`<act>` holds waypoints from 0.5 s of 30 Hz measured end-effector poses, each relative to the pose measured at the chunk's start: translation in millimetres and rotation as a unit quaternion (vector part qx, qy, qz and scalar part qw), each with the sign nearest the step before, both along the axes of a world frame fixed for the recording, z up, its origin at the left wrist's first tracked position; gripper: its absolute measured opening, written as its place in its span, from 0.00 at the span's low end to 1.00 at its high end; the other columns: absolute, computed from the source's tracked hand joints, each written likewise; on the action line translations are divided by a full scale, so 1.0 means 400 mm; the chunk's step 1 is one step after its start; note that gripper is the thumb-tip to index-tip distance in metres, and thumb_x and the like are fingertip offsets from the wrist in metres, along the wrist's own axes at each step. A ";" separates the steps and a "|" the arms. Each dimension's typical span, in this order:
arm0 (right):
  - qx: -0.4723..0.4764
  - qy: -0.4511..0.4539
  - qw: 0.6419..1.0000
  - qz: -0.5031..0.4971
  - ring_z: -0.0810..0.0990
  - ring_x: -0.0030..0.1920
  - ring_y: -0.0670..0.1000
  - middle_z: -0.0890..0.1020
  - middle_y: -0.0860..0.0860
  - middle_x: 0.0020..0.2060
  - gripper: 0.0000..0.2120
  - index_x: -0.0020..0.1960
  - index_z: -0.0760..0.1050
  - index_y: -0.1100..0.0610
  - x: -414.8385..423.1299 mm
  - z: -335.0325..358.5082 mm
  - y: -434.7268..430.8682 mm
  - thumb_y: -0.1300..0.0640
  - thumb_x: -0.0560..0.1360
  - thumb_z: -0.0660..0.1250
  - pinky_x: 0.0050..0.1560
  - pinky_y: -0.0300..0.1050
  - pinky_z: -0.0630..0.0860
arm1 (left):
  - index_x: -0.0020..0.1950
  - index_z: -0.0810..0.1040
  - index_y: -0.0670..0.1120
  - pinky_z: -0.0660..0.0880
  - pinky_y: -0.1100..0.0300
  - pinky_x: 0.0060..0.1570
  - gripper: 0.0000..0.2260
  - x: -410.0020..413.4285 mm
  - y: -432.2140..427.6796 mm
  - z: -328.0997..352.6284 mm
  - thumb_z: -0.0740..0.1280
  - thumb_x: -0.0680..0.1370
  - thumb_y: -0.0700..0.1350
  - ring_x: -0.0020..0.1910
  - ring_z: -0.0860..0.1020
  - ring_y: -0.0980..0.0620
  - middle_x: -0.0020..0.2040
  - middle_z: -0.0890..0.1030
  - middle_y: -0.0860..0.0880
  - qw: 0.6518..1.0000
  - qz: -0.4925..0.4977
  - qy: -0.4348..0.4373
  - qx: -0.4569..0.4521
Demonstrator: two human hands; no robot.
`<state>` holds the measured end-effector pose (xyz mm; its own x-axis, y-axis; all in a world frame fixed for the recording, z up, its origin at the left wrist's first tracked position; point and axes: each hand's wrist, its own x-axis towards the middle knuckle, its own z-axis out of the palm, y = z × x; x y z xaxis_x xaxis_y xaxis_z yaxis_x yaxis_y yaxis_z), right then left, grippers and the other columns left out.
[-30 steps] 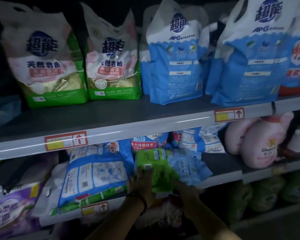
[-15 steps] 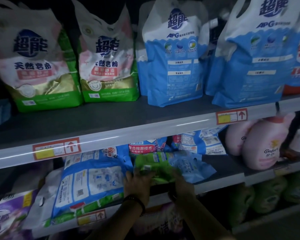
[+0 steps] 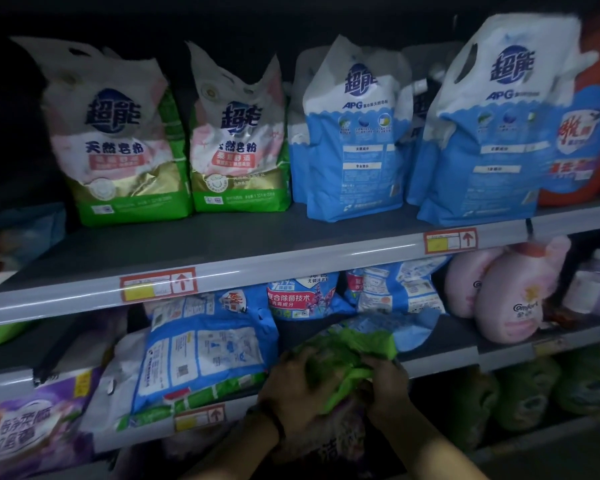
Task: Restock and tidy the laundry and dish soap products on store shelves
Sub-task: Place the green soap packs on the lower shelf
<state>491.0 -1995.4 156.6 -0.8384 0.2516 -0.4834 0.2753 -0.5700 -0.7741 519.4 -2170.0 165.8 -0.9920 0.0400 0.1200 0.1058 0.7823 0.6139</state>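
Hands are closed on a crumpled green detergent pouch (image 3: 352, 355) at the front edge of the middle shelf (image 3: 458, 344). The left hand (image 3: 298, 386) is wrapped over the pouch's near-left side, fingers curled into the plastic; a dark band is worn at its wrist. The right hand (image 3: 383, 379) is clamped on the pouch's lower right corner, thumb on top. Just left of the left hand a large blue-and-white detergent bag (image 3: 205, 348) is leaned back-side out, overhanging the shelf edge. Behind the hands smaller blue packets (image 3: 302, 299) are stood upright. Well right of the right hand pink softener bottles (image 3: 510, 299) are seen. Above the hands, on the upper shelf (image 3: 257, 244), green-based powder bags (image 3: 118, 150) and blue APG pouches (image 3: 357, 143) are lined up.
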 end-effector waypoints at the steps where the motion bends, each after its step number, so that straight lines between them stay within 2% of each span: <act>1: 0.005 0.005 1.000 0.014 0.84 0.37 0.62 0.86 0.64 0.44 0.13 0.57 0.83 0.61 0.013 0.009 0.007 0.70 0.74 0.70 0.28 0.47 0.80 | 0.66 0.77 0.58 0.79 0.56 0.59 0.42 0.004 -0.021 0.006 0.54 0.66 0.85 0.58 0.82 0.52 0.58 0.83 0.54 0.999 0.019 -0.020 0.041; 2: 0.008 0.013 0.999 0.030 0.86 0.39 0.65 0.86 0.65 0.45 0.14 0.58 0.83 0.62 0.026 0.019 0.011 0.70 0.74 0.70 0.31 0.51 0.83 | 0.63 0.78 0.57 0.78 0.56 0.58 0.40 0.002 -0.045 0.012 0.55 0.67 0.84 0.58 0.82 0.51 0.56 0.83 0.53 0.997 0.039 -0.028 0.064; 4: 0.007 0.043 0.997 0.062 0.87 0.47 0.70 0.87 0.68 0.50 0.15 0.59 0.83 0.65 0.054 0.038 0.016 0.71 0.74 0.69 0.42 0.62 0.86 | 0.62 0.79 0.55 0.76 0.55 0.61 0.33 0.002 -0.089 0.029 0.60 0.70 0.78 0.61 0.81 0.47 0.58 0.82 0.49 0.995 0.072 -0.032 0.066; 5: 0.008 0.060 0.995 0.082 0.87 0.47 0.70 0.87 0.69 0.51 0.15 0.59 0.83 0.66 0.069 0.050 0.017 0.71 0.73 0.69 0.43 0.63 0.85 | 0.63 0.79 0.55 0.76 0.53 0.63 0.33 0.007 -0.109 0.040 0.62 0.69 0.76 0.62 0.80 0.45 0.60 0.82 0.47 0.993 0.078 -0.047 0.074; 7: 0.007 0.080 0.989 0.123 0.85 0.45 0.70 0.86 0.69 0.51 0.16 0.60 0.83 0.66 0.099 0.073 0.013 0.69 0.73 0.70 0.41 0.61 0.83 | 0.63 0.78 0.56 0.76 0.52 0.65 0.36 0.025 -0.146 0.056 0.63 0.64 0.78 0.63 0.80 0.47 0.61 0.81 0.51 0.983 0.075 -0.093 0.140; 8: 0.003 0.082 0.987 0.137 0.84 0.46 0.70 0.86 0.69 0.50 0.17 0.61 0.82 0.65 0.112 0.083 0.009 0.69 0.73 0.70 0.44 0.63 0.81 | 0.65 0.77 0.57 0.75 0.53 0.65 0.39 0.037 -0.163 0.056 0.63 0.62 0.80 0.64 0.79 0.48 0.62 0.81 0.53 0.976 0.073 -0.114 0.170; 10: 0.003 0.087 0.984 0.157 0.85 0.50 0.71 0.87 0.68 0.51 0.16 0.59 0.84 0.63 0.134 0.103 -0.005 0.70 0.73 0.70 0.56 0.70 0.81 | 0.69 0.78 0.53 0.75 0.53 0.65 0.47 0.067 -0.197 0.055 0.67 0.60 0.81 0.63 0.80 0.47 0.66 0.82 0.50 0.960 0.069 -0.150 0.226; 11: 0.007 0.085 0.982 0.166 0.86 0.51 0.70 0.87 0.67 0.52 0.15 0.58 0.84 0.63 0.145 0.114 -0.015 0.71 0.73 0.70 0.60 0.72 0.80 | 0.68 0.80 0.50 0.76 0.49 0.67 0.46 0.085 -0.213 0.052 0.70 0.60 0.81 0.63 0.82 0.45 0.65 0.83 0.47 0.945 0.064 -0.171 0.271; 13: 0.012 0.077 0.979 0.187 0.87 0.53 0.69 0.88 0.65 0.52 0.16 0.59 0.84 0.62 0.176 0.138 -0.045 0.72 0.73 0.70 0.64 0.72 0.79 | 0.65 0.84 0.48 0.75 0.41 0.70 0.37 0.134 -0.242 0.054 0.74 0.68 0.74 0.63 0.83 0.39 0.64 0.85 0.42 0.901 0.027 -0.220 0.374; 15: 0.015 0.069 0.973 0.221 0.86 0.55 0.70 0.88 0.65 0.53 0.17 0.62 0.82 0.62 0.213 0.154 -0.083 0.70 0.74 0.71 0.64 0.70 0.79 | 0.67 0.83 0.48 0.73 0.39 0.72 0.28 0.190 -0.275 0.052 0.74 0.75 0.65 0.66 0.82 0.38 0.67 0.83 0.40 0.855 0.019 -0.234 0.463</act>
<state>576.1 -2028.6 218.1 -0.9242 -0.1357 -0.3571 0.3809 -0.3969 -0.8351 595.4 -2279.9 186.7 -0.9382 0.1094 -0.3283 -0.3363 -0.0638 0.9396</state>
